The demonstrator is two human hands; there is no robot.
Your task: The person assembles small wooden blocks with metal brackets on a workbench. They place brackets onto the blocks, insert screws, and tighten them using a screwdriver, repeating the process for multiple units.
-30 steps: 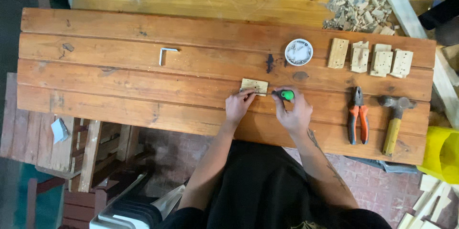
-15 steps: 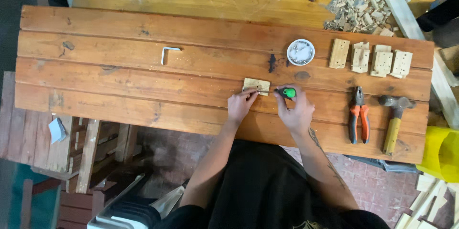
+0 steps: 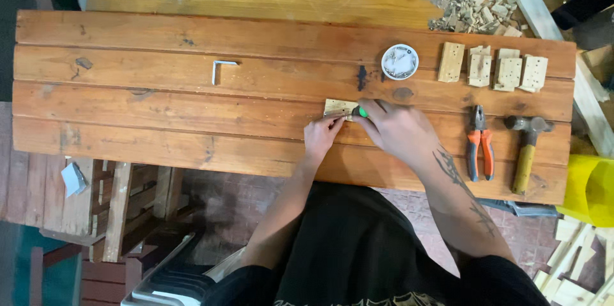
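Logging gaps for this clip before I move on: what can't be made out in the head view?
- Green-handled tool: only a bit of handle shows; the right hand covers the rest, so its tip and kind are unclear.
- Small wooden block: near edge hidden by left hand.
- Round white dish: contents too small to identify.
- Yellow container: cut off by right edge.
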